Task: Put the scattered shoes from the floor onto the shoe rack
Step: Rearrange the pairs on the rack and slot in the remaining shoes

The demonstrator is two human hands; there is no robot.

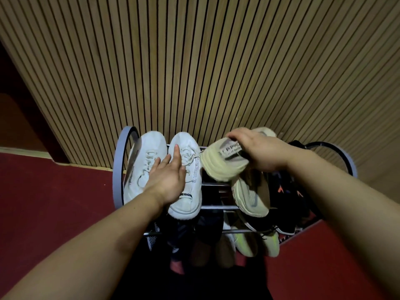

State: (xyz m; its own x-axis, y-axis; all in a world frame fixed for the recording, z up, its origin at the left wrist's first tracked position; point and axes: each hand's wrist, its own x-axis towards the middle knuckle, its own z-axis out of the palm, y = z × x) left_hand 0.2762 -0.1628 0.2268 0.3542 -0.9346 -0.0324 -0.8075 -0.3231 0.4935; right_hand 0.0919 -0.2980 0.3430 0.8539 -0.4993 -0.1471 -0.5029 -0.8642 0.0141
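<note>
A metal shoe rack [118, 169] with round grey end hoops stands against the slatted wall. Two white sneakers [190, 200] lie side by side on its top bars at the left. My left hand [167, 180] rests flat on them, fingers spread, gripping nothing. My right hand [257, 152] is shut on the heel of a cream knit sneaker [223, 167], held above the top bars in the middle. A second cream sneaker [249, 198] lies on the top bars just below it.
Dark shoes with orange marks [287, 191] fill the rack's right side. Neon-yellow sneakers [270, 241] and dark shoes [207, 230] sit on lower bars. The wooden slat wall [194, 72] is right behind the rack. Red floor [54, 191] lies on both sides.
</note>
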